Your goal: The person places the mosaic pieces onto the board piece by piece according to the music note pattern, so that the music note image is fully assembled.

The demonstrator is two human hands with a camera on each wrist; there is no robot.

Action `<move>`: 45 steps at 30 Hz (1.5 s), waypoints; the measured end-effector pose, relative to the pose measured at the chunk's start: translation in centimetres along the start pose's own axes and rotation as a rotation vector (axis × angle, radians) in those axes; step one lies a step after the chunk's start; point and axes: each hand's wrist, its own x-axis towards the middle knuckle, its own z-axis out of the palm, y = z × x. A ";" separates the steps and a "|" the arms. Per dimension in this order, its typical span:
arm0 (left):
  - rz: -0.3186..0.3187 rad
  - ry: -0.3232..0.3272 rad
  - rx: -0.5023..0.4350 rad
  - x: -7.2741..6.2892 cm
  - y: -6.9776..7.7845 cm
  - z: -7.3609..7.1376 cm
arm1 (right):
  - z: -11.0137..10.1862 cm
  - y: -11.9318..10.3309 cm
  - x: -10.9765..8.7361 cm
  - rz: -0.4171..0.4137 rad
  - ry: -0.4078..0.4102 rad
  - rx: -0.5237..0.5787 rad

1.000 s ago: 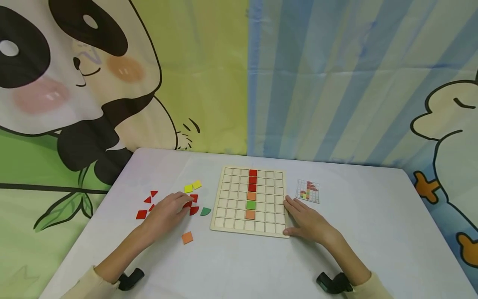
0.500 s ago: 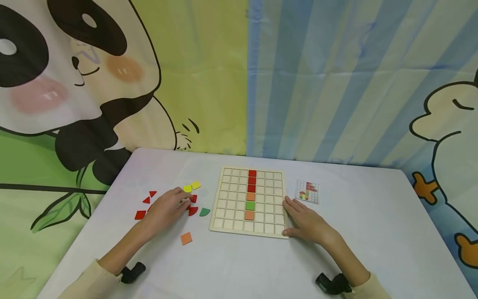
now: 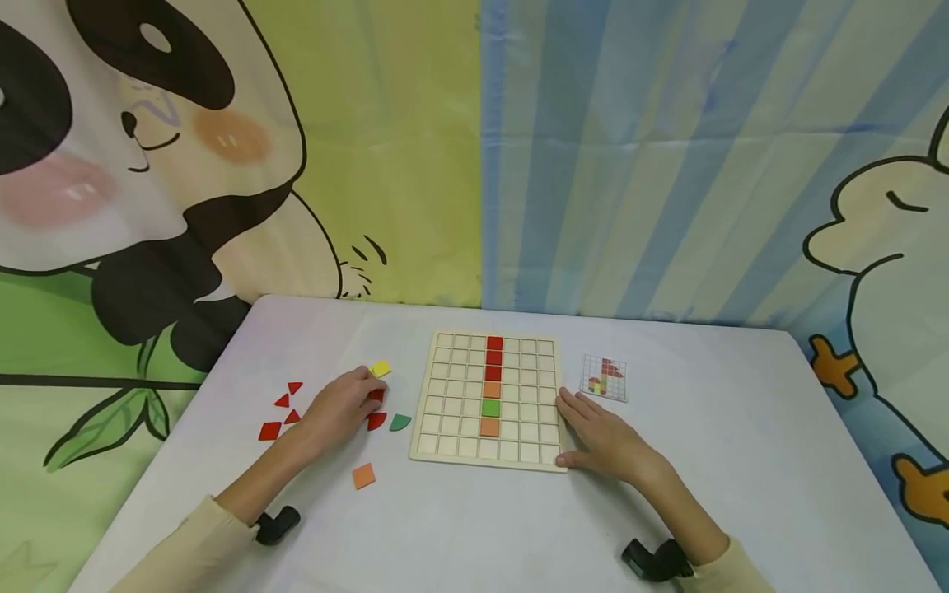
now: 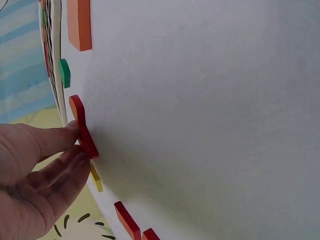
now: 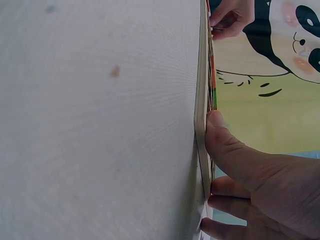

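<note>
My left hand is over the tiles left of the wooden grid board. Its thumb and fingertips pinch a red tile, standing just behind a red quarter-circle tile in the left wrist view. A yellow square tile lies at the fingertips. Along the board's right edge rests my right hand, fingers fairly straight and thumb on the near right corner; the right wrist view shows the thumb on the rim. One column of the board bears red, orange and green squares.
A green quarter-circle tile and an orange square tile lie between hand and board. Farther left are a red square and several red triangles. A small pattern card lies right of the board.
My left hand has shifted slightly right and away, now covering one yellow tile and uncovering a red triangle. The right hand stays at the board. The head view has turned slightly right.
</note>
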 end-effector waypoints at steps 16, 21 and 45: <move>-0.036 -0.010 0.021 1.0 -0.2 0.0 | 0.2 0.1 0.1 -0.002 0.004 -0.006; -0.049 -0.013 -0.024 1.1 0.0 -0.1 | 0.3 0.2 0.0 0.000 0.013 -0.009; 0.297 -0.170 -0.463 -0.8 8.8 4.3 | 0.0 0.1 0.0 -0.023 0.018 -0.015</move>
